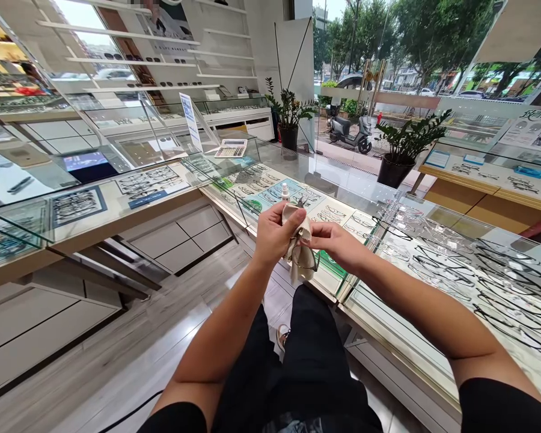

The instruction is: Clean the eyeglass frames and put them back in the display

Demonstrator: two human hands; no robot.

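A beige cloth (301, 264) hangs in front of me, held by both hands above the front edge of the glass display case. My left hand (273, 233) is closed round its upper part, thumb on top. At the cloth's right side, the fingers of my right hand (331, 240) pinch it. A pair of thin-framed glasses (316, 261) shows partly out of the cloth's lower right; the rest is hidden in the folds. Just behind my left hand a small white spray bottle (285, 192) stands upright on the glass top.
Glass cases with rows of eyeglasses (460, 264) run to the right and left. A calculator (232, 148) and an upright sign (190, 122) stand on the counter behind. Potted plants (399, 162) are near the window. White drawers (180, 237) are below at left.
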